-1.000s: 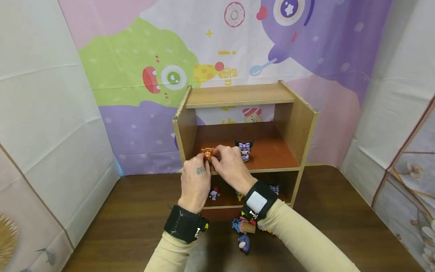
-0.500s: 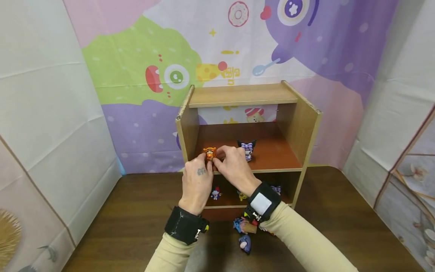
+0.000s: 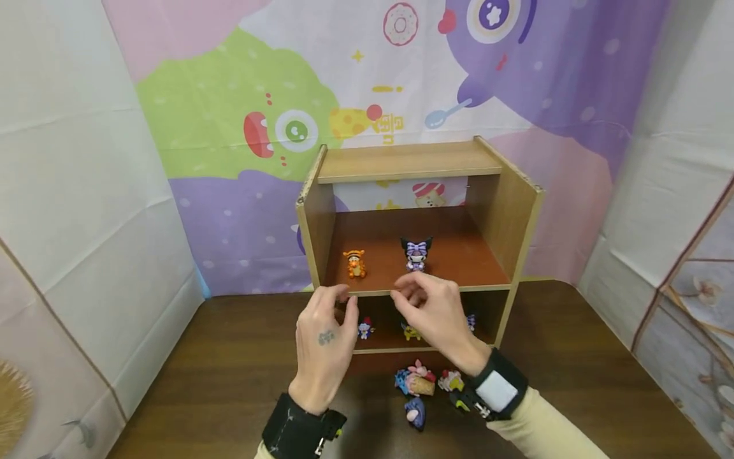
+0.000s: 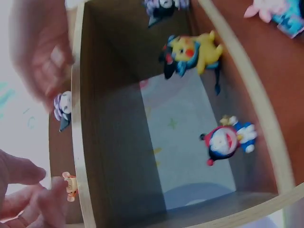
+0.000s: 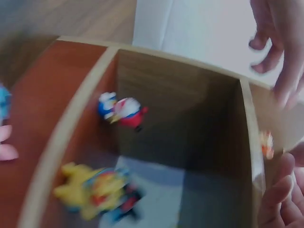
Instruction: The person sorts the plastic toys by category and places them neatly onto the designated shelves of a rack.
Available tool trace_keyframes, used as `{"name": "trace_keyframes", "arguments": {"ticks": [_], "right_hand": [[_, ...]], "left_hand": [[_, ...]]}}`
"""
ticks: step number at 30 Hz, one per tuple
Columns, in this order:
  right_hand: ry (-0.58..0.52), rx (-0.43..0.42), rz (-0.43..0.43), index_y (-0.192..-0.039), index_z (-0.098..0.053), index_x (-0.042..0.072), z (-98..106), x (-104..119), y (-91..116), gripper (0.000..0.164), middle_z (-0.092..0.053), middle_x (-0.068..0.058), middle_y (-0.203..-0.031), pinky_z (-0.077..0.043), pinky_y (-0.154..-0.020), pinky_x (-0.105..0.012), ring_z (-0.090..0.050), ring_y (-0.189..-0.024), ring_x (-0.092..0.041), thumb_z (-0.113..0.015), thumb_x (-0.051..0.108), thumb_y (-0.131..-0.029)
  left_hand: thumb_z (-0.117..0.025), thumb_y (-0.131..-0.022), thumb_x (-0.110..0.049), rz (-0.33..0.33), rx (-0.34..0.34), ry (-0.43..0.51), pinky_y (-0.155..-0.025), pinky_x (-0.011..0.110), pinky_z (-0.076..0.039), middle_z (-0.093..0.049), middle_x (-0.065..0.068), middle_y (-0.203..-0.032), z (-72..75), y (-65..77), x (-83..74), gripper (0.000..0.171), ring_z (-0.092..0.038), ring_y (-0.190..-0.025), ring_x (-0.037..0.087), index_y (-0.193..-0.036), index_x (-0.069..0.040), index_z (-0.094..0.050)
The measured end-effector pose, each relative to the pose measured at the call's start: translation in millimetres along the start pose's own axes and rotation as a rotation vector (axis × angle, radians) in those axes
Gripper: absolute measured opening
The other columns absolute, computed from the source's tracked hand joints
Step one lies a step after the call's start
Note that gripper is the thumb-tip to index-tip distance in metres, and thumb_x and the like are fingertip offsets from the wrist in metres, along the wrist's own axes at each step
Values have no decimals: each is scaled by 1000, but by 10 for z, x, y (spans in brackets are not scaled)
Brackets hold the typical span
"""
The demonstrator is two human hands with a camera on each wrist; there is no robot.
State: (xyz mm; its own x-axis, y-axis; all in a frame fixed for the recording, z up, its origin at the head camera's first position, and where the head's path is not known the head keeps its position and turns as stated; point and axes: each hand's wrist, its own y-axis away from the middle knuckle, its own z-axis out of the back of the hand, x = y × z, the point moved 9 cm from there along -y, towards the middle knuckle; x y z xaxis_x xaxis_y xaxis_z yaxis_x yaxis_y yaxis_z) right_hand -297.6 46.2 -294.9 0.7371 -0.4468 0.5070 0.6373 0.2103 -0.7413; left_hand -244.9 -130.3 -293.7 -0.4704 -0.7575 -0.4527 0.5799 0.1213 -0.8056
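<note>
An orange tiger figurine (image 3: 355, 264) sits upright on the left of the cabinet's upper shelf (image 3: 378, 229). To its right stands a black-eared figurine with a purple bow (image 3: 417, 248). My left hand (image 3: 323, 347) hovers in front of the shelf edge, below the tiger, with thumb and fingers parted around nothing. Fingers loosely bent and holding nothing, my right hand (image 3: 440, 315) is in front of the lower compartment, just below the black-eared figurine. Behind the hands, the lower compartment holds a red-hooded blue-and-white figurine (image 4: 228, 140) and a yellow bear figurine (image 4: 194, 52).
A purple-bowed figurine (image 4: 164, 7) is at the lower compartment's right side. On the table before the cabinet (image 3: 524, 236) lie a blue-and-pink figurine pile (image 3: 415, 378), a dark blue figurine (image 3: 415, 413) and a white-and-red one (image 3: 450, 380). Printed cloth hangs behind.
Both hands have let go of the tiger figurine and drawn back and down, the right hand also moving rightward. The tiger now stands by itself on the upper shelf.
</note>
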Motion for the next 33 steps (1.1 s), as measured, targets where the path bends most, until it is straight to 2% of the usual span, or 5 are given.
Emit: {"name": "trace_keyframes", "arguments": {"ticks": [7,14,19,26,33], "right_hand": [[69,109,-177,-87,-74,10,149,-530,528,6,-67,8,-69,-46,-52,-21,-56,-57,1,-79,7,-86],[57,419,-201,-94,-74,6,-236,-762,980,3,-72,6,-78,-51,-59,-20,-61,-66,2,-73,7,-91],[94,531,-186,-96,-76,8,-470,-813,1269,7,-75,0,-90,-55,-66,-24,-67,-77,-5,-74,4,-90],[194,589,-173,-95,-75,9,-633,-861,1414,9,-71,2,-90,-54,-69,-27,-64,-80,-7,-80,10,-87],[151,516,-216,-93,-73,7,-650,-927,1457,11,-73,0,-83,-54,-63,-23,-66,-72,-6,-81,10,-87]], "left_hand": [[-75,-91,-12,147,252,84,-49,19,-42,-64,-7,-68,-310,327,161,6,-51,-54,1,-84,-11,-73],[-72,-92,-18,362,673,76,-46,23,-39,-60,-5,-64,-933,832,529,15,-47,-50,4,-82,-8,-75],[-69,-94,-16,514,926,206,-43,26,-43,-60,3,-57,-1257,1284,669,22,-53,-46,12,-79,-1,-71],[-68,-94,-9,681,991,307,-44,29,-51,-67,9,-66,-1434,1595,797,16,-61,-50,15,-83,2,-64],[-70,-89,-2,655,971,321,-41,27,-49,-64,6,-63,-1518,1637,777,11,-61,-48,14,-79,-2,-66]]}}
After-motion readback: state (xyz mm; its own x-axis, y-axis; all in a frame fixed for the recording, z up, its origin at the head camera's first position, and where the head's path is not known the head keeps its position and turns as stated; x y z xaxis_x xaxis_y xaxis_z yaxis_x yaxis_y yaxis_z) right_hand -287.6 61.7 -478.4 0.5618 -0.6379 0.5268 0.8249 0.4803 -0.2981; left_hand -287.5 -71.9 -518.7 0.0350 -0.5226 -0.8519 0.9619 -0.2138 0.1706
